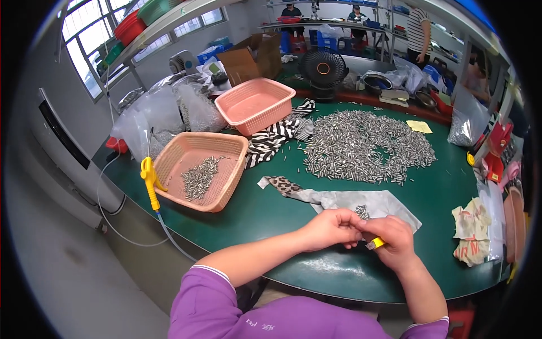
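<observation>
My left hand (333, 229) and my right hand (393, 237) meet near the front of the green table, fingertips touching. The left fingers are pinched together; what they hold, if anything, is hidden. In my right hand is a slim yellow-handled tool (375, 243), its short end sticking out of the curled fingers; the rest is covered, so I cannot tell its kind. Just beyond the fingertips, a few small silver metal pins (362, 212) lie on a grey cloth (389, 203). A wide heap of similar pins (361, 147) spreads across the table farther back.
To the left, a peach basket (234, 189) holds more pins, with a yellow air gun (150, 183) hung on its rim. Behind are a pink basket (282, 93), zebra-striped cloth (265, 146), a black fan (323, 70) and plastic bags (155, 116). Crumpled paper (471, 231) lies right.
</observation>
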A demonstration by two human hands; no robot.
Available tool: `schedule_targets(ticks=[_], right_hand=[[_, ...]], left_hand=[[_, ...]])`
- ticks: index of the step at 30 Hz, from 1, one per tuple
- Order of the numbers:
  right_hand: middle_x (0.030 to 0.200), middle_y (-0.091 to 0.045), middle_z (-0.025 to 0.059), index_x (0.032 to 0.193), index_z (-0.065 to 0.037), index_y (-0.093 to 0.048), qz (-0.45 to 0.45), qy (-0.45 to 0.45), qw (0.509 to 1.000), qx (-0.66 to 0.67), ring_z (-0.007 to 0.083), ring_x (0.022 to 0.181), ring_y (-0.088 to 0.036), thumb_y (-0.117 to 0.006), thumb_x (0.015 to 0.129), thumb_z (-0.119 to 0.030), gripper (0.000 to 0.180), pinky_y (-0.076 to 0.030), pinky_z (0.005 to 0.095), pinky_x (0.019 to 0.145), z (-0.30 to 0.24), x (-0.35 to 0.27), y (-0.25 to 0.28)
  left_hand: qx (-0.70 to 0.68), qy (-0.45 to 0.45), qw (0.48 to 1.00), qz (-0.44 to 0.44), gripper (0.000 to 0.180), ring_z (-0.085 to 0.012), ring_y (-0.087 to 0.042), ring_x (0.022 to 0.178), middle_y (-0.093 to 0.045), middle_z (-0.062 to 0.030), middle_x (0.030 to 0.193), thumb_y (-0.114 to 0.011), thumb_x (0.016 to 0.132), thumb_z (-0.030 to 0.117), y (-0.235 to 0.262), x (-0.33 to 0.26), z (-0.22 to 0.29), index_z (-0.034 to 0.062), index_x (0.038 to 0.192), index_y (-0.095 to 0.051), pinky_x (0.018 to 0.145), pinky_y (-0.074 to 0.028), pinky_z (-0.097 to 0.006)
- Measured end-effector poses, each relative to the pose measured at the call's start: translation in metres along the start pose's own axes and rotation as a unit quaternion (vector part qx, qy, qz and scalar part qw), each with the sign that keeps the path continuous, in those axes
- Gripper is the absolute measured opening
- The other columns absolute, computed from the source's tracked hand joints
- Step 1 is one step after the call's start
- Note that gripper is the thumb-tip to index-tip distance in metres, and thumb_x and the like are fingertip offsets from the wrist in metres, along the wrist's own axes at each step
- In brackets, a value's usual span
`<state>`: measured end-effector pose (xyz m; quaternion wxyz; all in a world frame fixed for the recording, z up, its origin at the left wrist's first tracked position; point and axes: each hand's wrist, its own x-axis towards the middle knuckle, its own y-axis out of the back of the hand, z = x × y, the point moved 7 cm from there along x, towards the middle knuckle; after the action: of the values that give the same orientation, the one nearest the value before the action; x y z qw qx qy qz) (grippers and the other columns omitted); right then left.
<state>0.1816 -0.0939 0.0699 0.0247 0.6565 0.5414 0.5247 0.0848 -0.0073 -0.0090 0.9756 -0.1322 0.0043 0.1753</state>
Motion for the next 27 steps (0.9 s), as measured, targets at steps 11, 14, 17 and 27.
schedule_targets(ticks=[11,14,17,27], right_hand=[[0.105,-0.063,0.0099,0.113,-0.009,-0.067,0.048,-0.071,0.996,0.002,0.0269,0.093,-0.064,-0.077,0.068,-0.003,0.047,-0.053,0.0343,0.078,0.007,-0.001,0.012],[0.111,-0.058,0.0122,0.125,-0.007,-0.059,0.057,-0.114,0.991,0.043,0.0254,0.102,-0.058,-0.068,0.083,-0.013,0.043,-0.048,0.0337,0.086,0.02,0.002,0.023],[0.105,-0.06,0.0117,0.124,-0.006,-0.059,0.012,-0.185,0.977,0.107,0.0235,0.097,-0.06,-0.054,0.094,-0.013,0.031,-0.047,0.034,0.086,0.028,0.008,0.024],[0.094,-0.067,0.0079,0.115,-0.01,-0.067,-0.018,-0.034,0.997,-0.074,0.0251,0.085,-0.065,-0.064,0.081,0.001,0.035,-0.052,0.0347,0.074,0.007,0.014,0.021]], left_hand=[[-0.034,-0.025,0.998,0.047,0.012,-0.0122,-0.064,0.078,-0.064,-0.0054,0.087,-0.064,0.091,0.004,0.006,-0.003,0.003,0.0021,0.101,-0.059,0.069,-0.054,-0.026],[-0.015,-0.074,0.995,0.071,0.011,-0.0107,-0.063,0.078,-0.066,-0.0048,0.089,-0.066,0.089,0.003,0.017,-0.003,0.009,0.0032,0.098,-0.06,0.071,-0.053,-0.025],[0.006,-0.074,0.994,0.084,0.013,-0.0099,-0.063,0.081,-0.065,-0.0034,0.091,-0.068,0.087,0.001,0.019,0.0,0.013,0.004,0.097,-0.06,0.074,-0.053,-0.025],[0.019,-0.108,0.99,0.09,0.012,-0.0092,-0.061,0.085,-0.064,-0.0018,0.095,-0.068,0.087,0.002,0.021,-0.004,0.011,0.0032,0.097,-0.061,0.077,-0.051,-0.025]])
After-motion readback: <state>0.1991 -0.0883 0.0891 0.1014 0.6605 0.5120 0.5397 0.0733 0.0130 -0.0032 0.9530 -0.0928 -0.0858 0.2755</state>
